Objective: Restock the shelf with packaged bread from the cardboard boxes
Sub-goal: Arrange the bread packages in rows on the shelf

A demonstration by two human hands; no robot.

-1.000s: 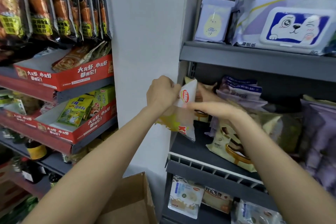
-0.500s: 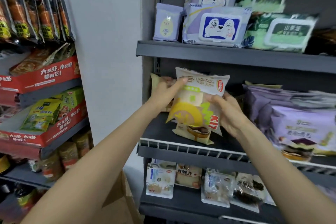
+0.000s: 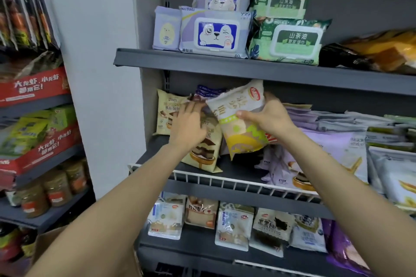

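Bread bag sits pinched in your right hand; your left hand lies flat on the brown packs beside it. Push hard and they may slide off.

Two bare forearms enter from the lower edge of the view, each ending in a bare hand: left hand, right hand. No sleeve or cuff covers either arm as far as the frame edge. Wrists and fingers appear to carry no watch, band or ring, though motion blur limits certainty.
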